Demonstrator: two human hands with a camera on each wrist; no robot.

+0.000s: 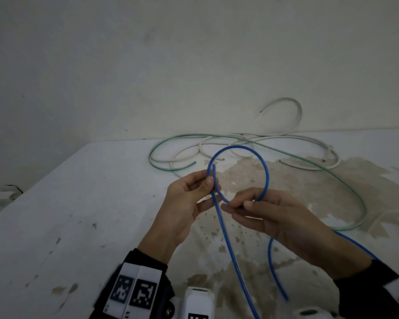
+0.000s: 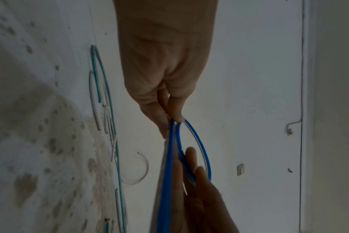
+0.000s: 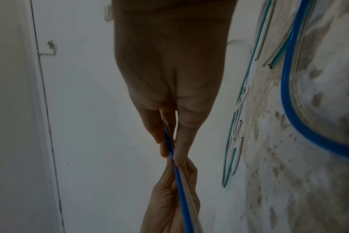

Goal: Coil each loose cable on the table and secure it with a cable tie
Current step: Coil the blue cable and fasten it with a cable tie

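Note:
A blue cable (image 1: pixel 266 171) forms one round loop held above the table between both hands. My left hand (image 1: pixel 194 192) pinches the loop's left side near the cable's short end, thumb against fingers. My right hand (image 1: pixel 263 215) pinches the loop's lower right part between thumb and fingers. Two blue strands hang down toward me. In the left wrist view the left hand (image 2: pixel 169 113) pinches the blue cable (image 2: pixel 201 146), with the right hand's fingers (image 2: pixel 191 159) below it. In the right wrist view the right hand (image 3: pixel 169 141) pinches the blue cable (image 3: pixel 179 181). No cable tie shows.
A green cable (image 1: pixel 346 187) sweeps across the far and right side of the white, stained table (image 1: pixel 78 203). A white cable (image 1: pixel 293 116) lies tangled by the back wall, one end curling up. A white device (image 1: pixel 197 302) sits at the near edge.

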